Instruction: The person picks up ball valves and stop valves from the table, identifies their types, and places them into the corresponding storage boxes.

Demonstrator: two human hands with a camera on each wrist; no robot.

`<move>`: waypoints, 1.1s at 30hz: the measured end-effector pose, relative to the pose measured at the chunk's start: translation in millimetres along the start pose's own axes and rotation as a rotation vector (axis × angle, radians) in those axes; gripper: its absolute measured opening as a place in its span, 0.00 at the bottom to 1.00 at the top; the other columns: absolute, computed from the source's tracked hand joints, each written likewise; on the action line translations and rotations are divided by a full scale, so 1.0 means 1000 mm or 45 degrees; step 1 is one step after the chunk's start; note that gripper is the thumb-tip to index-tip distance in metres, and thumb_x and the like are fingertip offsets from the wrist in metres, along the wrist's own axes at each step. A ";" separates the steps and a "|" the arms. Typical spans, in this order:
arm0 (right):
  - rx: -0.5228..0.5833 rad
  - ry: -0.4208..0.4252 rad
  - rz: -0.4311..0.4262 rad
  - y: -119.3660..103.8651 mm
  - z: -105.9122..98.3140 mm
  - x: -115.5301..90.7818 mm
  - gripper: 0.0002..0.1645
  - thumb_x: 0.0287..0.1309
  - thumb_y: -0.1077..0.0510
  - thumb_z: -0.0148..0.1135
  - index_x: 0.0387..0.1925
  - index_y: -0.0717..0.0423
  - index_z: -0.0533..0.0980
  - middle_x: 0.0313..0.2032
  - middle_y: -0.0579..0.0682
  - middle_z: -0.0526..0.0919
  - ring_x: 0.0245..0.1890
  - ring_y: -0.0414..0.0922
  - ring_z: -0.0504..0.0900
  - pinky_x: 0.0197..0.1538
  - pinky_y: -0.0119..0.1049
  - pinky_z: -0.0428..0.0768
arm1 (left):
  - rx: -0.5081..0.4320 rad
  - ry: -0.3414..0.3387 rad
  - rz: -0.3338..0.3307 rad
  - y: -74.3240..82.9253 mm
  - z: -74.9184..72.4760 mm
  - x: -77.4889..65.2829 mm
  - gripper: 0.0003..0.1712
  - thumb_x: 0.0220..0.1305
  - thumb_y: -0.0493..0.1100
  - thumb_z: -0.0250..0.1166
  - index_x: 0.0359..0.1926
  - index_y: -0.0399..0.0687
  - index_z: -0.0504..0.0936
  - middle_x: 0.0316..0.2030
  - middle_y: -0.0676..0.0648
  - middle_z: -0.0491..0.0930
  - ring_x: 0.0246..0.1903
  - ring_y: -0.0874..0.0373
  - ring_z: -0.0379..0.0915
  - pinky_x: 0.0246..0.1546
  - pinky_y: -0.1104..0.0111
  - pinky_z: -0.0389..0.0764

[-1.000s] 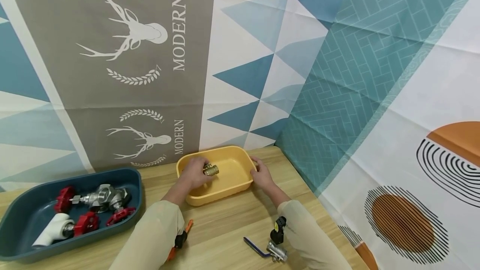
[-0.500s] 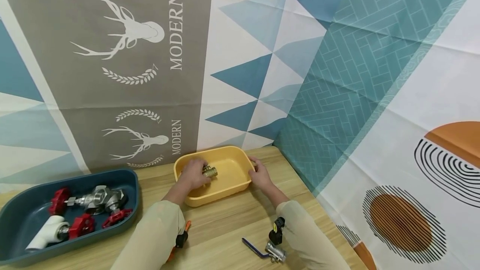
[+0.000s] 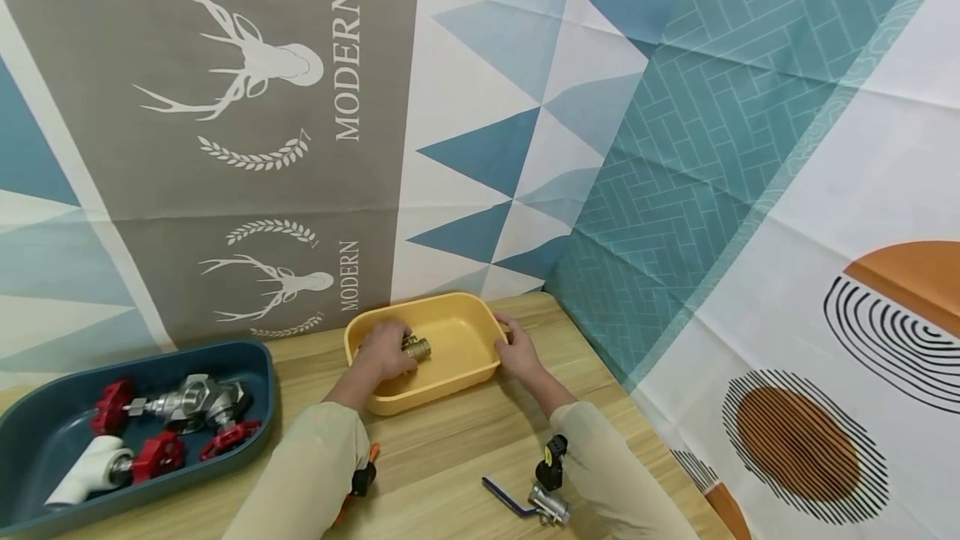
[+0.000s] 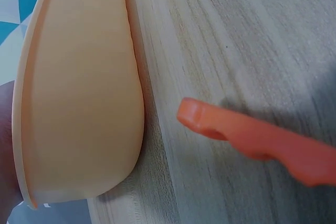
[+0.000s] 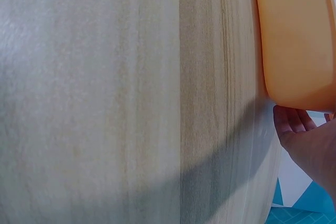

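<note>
My left hand (image 3: 384,352) reaches into the yellow bin (image 3: 461,344), its fingers around a brass valve (image 3: 417,348) low in the bin's left part. Only the ribbed end of that valve shows; the hand covers the rest. At the bin's right end, my right hand (image 3: 519,348) pinches the rim, thumb over the edge and fingers outside. From the right wrist, the fingers (image 5: 294,121) press against the bin's end wall. The left wrist view has the bin's outer side wall (image 4: 84,98), with a sliver of the left hand (image 4: 6,150) behind its rim.
At left, a dark blue bin (image 3: 258,407) holds valves with red handwheels (image 3: 157,457) and a white pipe fitting (image 3: 82,469). A steel ball valve (image 3: 551,507) with a blue lever lies by the right forearm. An orange lever (image 4: 247,135) lies beside the left forearm. Patterned cloth hangs behind.
The brass valve has sunk slightly with the left hand and shows a little less. The right hand keeps its place on the bin's rim. The whole head view has shifted slightly.
</note>
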State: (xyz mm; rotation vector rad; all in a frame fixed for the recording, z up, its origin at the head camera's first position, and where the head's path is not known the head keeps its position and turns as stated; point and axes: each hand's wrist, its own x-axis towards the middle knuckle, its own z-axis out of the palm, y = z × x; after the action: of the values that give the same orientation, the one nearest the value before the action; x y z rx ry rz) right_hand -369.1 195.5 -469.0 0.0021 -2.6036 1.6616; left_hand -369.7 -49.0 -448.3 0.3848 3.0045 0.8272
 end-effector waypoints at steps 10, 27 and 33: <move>0.029 -0.010 -0.027 0.003 0.000 0.000 0.29 0.60 0.69 0.47 0.64 0.57 0.65 0.42 0.66 0.78 0.37 0.51 0.80 0.34 0.34 0.80 | 0.004 -0.023 -0.017 -0.002 0.004 0.000 0.23 0.40 0.41 0.72 0.41 0.39 0.79 0.35 0.43 0.78 0.33 0.50 0.71 0.34 0.58 0.75; -0.003 -0.008 -0.004 0.000 -0.001 0.000 0.29 0.61 0.70 0.46 0.65 0.59 0.63 0.44 0.66 0.78 0.39 0.52 0.80 0.35 0.34 0.80 | 0.005 -0.069 -0.070 0.000 0.002 0.000 0.26 0.41 0.43 0.70 0.44 0.36 0.78 0.36 0.41 0.78 0.34 0.49 0.71 0.37 0.55 0.74; 0.021 -0.020 -0.014 0.002 0.000 0.002 0.29 0.61 0.70 0.46 0.65 0.58 0.63 0.45 0.67 0.77 0.42 0.55 0.80 0.38 0.38 0.81 | 0.013 -0.081 -0.074 0.000 0.001 0.000 0.26 0.41 0.43 0.70 0.44 0.36 0.78 0.37 0.41 0.79 0.35 0.49 0.72 0.38 0.56 0.75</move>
State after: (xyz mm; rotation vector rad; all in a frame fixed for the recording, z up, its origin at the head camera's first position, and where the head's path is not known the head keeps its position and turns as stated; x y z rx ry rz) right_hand -370.9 196.8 -470.9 0.0307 -2.5962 1.6864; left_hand -369.8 -48.5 -449.7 0.3154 2.9471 0.7804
